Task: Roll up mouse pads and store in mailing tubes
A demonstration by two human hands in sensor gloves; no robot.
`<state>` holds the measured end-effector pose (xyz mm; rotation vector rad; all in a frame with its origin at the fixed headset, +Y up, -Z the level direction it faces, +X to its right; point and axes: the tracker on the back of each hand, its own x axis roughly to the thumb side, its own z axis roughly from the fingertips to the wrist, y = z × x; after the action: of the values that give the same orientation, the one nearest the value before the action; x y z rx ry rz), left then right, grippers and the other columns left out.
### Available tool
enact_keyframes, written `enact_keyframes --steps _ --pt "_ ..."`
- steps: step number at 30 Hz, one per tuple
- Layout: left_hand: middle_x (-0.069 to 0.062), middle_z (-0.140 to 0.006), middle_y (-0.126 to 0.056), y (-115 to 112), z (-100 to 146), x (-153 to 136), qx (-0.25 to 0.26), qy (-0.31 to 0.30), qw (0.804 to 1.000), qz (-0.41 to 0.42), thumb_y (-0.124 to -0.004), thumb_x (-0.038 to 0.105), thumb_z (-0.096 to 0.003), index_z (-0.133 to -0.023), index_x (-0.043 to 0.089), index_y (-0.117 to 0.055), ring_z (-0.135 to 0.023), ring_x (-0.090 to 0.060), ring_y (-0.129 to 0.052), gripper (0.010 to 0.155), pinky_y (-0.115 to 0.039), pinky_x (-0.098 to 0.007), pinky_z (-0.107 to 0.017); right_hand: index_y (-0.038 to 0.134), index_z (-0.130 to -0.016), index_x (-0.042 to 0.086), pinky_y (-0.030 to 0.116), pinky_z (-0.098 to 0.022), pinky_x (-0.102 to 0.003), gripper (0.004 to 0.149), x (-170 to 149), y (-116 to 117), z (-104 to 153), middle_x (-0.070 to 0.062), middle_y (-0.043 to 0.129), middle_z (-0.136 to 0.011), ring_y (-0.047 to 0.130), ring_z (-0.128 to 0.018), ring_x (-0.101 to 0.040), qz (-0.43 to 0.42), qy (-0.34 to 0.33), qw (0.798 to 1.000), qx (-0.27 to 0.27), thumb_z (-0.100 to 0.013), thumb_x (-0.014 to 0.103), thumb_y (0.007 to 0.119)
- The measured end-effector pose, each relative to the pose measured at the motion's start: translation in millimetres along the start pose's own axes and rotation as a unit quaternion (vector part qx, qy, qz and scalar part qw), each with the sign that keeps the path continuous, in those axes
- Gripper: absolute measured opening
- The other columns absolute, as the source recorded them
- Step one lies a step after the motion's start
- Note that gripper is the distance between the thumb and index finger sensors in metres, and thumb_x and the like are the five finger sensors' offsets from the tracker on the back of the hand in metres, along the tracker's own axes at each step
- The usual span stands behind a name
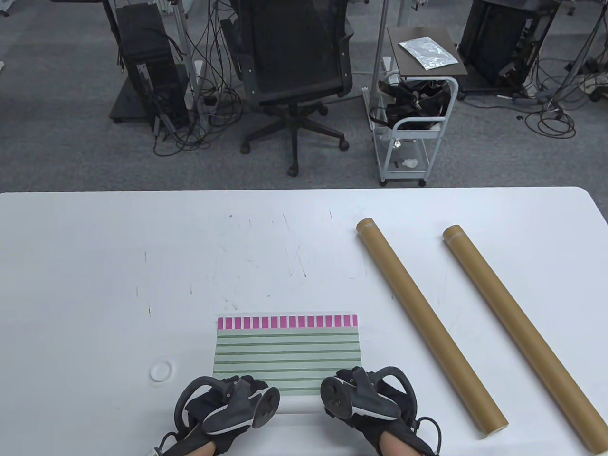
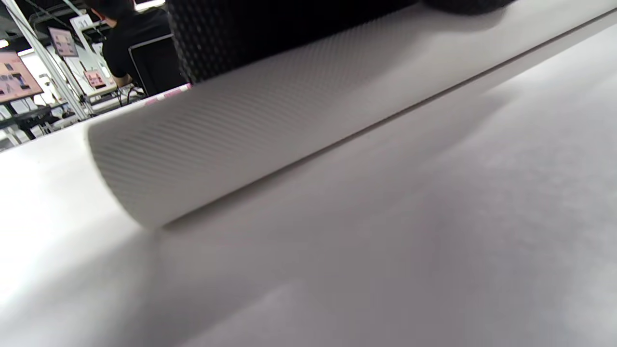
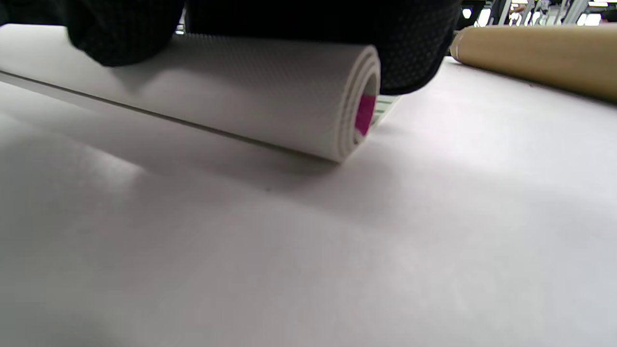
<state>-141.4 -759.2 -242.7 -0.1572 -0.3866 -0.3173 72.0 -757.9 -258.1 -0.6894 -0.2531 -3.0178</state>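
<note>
Table view showed the white counter (image 1: 95, 266) carrying two brown mailing tubes (image 1: 430, 325) at the right, apart. The striped mouse pad (image 1: 287, 354) lay near the front edge, half rolled; the left hand (image 1: 228, 403) and right hand (image 1: 365, 399) pressed its roll, fingers draped over it.

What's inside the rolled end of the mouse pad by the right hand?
In the right wrist view, the mouse pad shows spiral white layers around a hollow core with a pink patch inside. The right hand rests on top; deeper inside is hidden.
</note>
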Motion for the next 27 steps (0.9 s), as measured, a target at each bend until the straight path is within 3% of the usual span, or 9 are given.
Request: enact_keyframes --steps 3,10,14,19,23,25,27 --pt "0.008 -0.090 -0.084 1.9 2.4 2.0 0.008 0.002 1.000 0.004 -0.064 0.050 -0.0396 -0.085 0.036 -0.066 -0.074 -0.019 -0.099 0.048 -0.089 -0.025 -0.049 0.073 -0.090 0.027 0.075 -0.059 -0.043 0.052 -2.7 2.4 -1.1 0.000 0.083 -0.085 0.086 -0.069 -0.023 -0.019 0.010 1.000 0.007 -0.042 0.045 0.068" --pt "0.007 -0.090 -0.086 2.7 0.3 -2.2 -0.004 0.007 1.000 0.022 -0.067 0.051 -0.0393 -0.086 0.036 -0.073 -0.077 -0.020 -0.098 0.049 -0.089 -0.026 -0.051 0.073 -0.091 0.027 0.075 -0.059 -0.043 0.051 -1.7 2.6 -1.5 -0.001 0.082 -0.085 0.086 -0.069 -0.024 -0.012 0.012 1.000 0.005 -0.043 0.044 0.065" --pt "0.007 -0.090 -0.088 2.8 -3.6 -3.4 -0.017 0.014 0.999 0.036 -0.064 0.049 -0.0406 -0.086 0.036 -0.074 -0.078 -0.020 -0.097 0.048 -0.088 -0.027 -0.052 0.072 -0.090 0.028 0.074 -0.061 -0.043 0.052 0.0 -2.2 0.9 0.000 0.081 -0.085 0.084 -0.070 -0.022 0.009 0.011 1.000 -0.026 -0.041 0.047 0.069" --pt "0.008 -0.090 -0.087 3.5 -3.8 -3.9 -0.019 0.019 0.999 0.034 -0.062 0.048 -0.0412 -0.086 0.036 -0.074 -0.078 -0.019 -0.096 0.048 -0.087 -0.026 -0.053 0.072 -0.090 0.029 0.074 -0.061 -0.043 0.055 -2.1 1.0 -3.3 0.001 0.082 -0.086 0.085 -0.071 -0.022 0.003 0.014 1.000 -0.002 -0.039 0.049 0.071" --pt "0.004 -0.105 -0.064 2.4 -1.7 -3.9 -0.016 0.012 0.999 0.029 -0.060 0.048 -0.0420 -0.088 0.037 -0.069 -0.080 -0.020 -0.094 0.048 -0.086 -0.027 -0.055 0.073 -0.091 0.027 0.073 -0.061 -0.044 0.053 -2.8 2.9 -3.6 0.000 0.082 -0.086 0.084 -0.072 -0.024 -0.005 0.017 1.000 -0.001 -0.041 0.046 0.068" --pt "0.003 -0.105 -0.062 4.6 0.2 -2.7 -0.008 0.005 1.000 0.015 -0.061 0.048 -0.0421 -0.088 0.036 -0.069 -0.082 -0.019 -0.094 0.048 -0.086 -0.027 -0.056 0.073 -0.091 0.027 0.073 -0.062 -0.044 0.053 -1.6 3.2 -3.4 0.000 0.081 -0.087 0.084 -0.072 -0.024 0.002 0.016 1.000 -0.001 -0.042 0.046 0.067" --pt "0.005 -0.102 -0.070 8.6 3.2 -3.0 0.006 0.000 1.000 0.000 -0.068 0.049 -0.0405 -0.088 0.036 -0.073 -0.086 -0.019 -0.091 0.049 -0.082 -0.037 -0.065 0.073 -0.091 0.027 0.073 -0.062 -0.045 0.052 -1.4 3.5 -3.2 0.000 0.081 -0.087 0.084 -0.072 -0.024 0.003 0.016 1.000 -0.002 -0.043 0.045 0.065"
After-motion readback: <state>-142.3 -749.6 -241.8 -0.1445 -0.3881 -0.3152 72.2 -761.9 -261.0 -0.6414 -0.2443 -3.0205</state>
